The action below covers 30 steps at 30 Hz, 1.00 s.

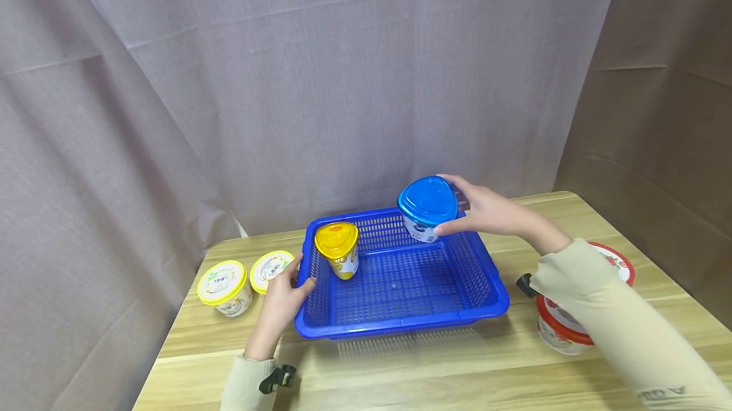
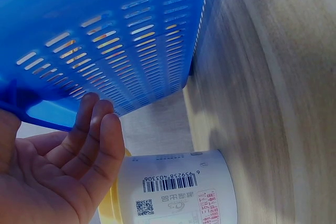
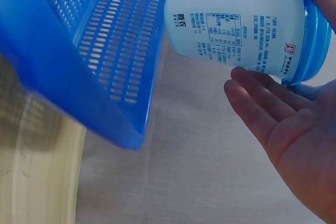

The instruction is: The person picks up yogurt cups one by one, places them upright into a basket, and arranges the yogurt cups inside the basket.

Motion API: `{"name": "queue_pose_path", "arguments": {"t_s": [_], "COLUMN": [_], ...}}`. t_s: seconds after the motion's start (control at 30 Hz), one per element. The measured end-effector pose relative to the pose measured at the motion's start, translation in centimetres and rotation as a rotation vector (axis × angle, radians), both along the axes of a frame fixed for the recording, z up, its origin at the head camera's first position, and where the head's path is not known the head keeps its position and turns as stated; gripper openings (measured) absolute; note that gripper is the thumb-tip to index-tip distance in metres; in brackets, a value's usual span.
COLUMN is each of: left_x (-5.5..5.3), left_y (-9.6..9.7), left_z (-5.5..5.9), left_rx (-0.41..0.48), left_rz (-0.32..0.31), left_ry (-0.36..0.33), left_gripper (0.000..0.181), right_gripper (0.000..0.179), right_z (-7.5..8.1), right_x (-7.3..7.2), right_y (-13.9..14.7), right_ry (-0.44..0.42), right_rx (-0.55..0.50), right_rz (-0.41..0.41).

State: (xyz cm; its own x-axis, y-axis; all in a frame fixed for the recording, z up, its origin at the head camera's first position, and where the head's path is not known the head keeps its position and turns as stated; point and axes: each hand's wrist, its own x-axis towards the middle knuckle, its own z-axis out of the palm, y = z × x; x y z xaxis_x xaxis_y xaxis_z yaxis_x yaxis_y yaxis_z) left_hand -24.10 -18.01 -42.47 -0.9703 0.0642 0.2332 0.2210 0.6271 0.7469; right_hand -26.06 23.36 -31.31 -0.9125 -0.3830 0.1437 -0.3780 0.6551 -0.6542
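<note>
A blue plastic basket (image 1: 394,322) with slotted walls stands on the wooden table. My left hand (image 1: 282,303) grips its left rim, thumb on top and fingers curled beneath the rim in the left wrist view. Over the basket's back right corner, my right hand (image 1: 486,211) holds a white cup with a blue lid (image 1: 427,201) between thumb and fingers. The right wrist view shows printed text on that cup's side (image 3: 231,30). Inside the basket at the left, a yellow-lidded cup (image 1: 337,247) leans slightly.
Left of the basket are two white tubs with yellow-rimmed lids, one at the outside (image 1: 223,284) and one (image 1: 271,269) close by my left hand. Red-rimmed tubs (image 1: 563,328) stand at the right, partly covered by my right sleeve. A grey curtain (image 1: 343,93) hangs behind the table.
</note>
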Motion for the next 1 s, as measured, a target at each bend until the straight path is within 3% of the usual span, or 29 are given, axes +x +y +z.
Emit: {"name": "queue_pose_path", "arguments": {"t_s": [0.67, 1.0], "left_x": [0.0, -0.1], "left_y": [0.8, 0.9], "left_z": [0.1, 0.2], "left_rx": [-0.01, -0.011], "left_rz": [0.002, 0.012], "left_ry": [0.002, -0.009], "left_gripper": [0.061, 0.064], "right_gripper": [0.11, 0.112], "right_z": [-2.0, -2.8], "right_x": [-0.5, -0.6], "right_y": [-2.2, -4.0], "right_ry": [-0.029, -0.062], "right_rx": [0.067, 0.043], "right_rz": [0.049, 0.119]}}
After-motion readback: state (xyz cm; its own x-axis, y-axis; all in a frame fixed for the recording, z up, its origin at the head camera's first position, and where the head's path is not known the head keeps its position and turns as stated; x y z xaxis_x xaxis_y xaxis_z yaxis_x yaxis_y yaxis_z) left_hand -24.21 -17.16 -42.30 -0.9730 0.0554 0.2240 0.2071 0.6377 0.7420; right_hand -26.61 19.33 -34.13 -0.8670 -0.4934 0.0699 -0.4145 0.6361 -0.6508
